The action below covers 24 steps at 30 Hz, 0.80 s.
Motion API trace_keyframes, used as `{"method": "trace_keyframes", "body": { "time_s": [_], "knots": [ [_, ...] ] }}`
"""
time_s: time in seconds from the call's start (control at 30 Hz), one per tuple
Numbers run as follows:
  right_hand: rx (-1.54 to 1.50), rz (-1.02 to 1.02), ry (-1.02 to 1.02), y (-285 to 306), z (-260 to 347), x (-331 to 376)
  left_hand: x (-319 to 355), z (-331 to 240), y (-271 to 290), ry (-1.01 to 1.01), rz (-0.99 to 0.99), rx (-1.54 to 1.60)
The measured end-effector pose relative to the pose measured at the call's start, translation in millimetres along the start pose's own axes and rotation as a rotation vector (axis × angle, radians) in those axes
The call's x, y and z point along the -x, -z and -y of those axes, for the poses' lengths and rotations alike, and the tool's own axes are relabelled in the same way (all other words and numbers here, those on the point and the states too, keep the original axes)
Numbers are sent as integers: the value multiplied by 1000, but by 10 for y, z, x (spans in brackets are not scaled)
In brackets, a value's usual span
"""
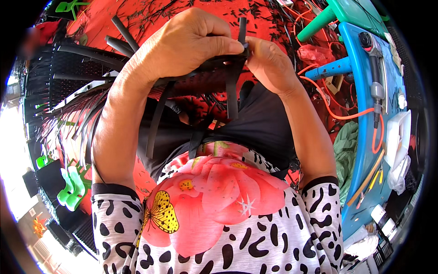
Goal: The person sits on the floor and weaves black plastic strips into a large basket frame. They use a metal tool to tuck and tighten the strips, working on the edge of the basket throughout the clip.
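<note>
Both my hands meet at the top centre, over a dark piece with several flat black strips sticking out of it. My left hand (196, 43) is closed, thumb and fingers pinching a black strip (242, 28) near its crossing point. Close against it, my right hand (272, 64) pinches the same spot from the other side, fingertips partly hidden. From that point another black strip (232, 93) hangs down toward my lap. More loose strips (91, 55) fan out to the left, past my left wrist. My left forearm and hand cover much of the dark piece.
On the right, a blue plastic table (360, 132) carries an air tool (376, 73) with an orange hose (344, 117) looping off it. A green stool (356, 16) stands behind. Black scraps litter the red floor (159, 13). Dark woven pieces (41, 77) stand at left.
</note>
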State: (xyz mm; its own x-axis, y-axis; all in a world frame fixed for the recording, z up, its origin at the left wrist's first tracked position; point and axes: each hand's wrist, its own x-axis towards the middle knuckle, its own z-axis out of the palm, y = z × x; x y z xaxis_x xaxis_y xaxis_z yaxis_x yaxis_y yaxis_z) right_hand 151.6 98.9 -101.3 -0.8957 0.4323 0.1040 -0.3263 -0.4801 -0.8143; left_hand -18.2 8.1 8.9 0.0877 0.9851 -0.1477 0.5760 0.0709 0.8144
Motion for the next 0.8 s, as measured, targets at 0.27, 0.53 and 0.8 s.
{"method": "trace_keyframes", "body": {
  "time_s": [0.27, 0.53, 0.8],
  "knots": [
    [-18, 32, 58, -12, -112, -28, 17, 39, 17, -40, 17, 29],
    [106, 16, 193, -123, -104, 16, 52, 38, 99, -43, 45, 120],
    [236, -74, 252, -135, -208, 18, 163, 11, 23, -332, -198, -76]
  ]
}}
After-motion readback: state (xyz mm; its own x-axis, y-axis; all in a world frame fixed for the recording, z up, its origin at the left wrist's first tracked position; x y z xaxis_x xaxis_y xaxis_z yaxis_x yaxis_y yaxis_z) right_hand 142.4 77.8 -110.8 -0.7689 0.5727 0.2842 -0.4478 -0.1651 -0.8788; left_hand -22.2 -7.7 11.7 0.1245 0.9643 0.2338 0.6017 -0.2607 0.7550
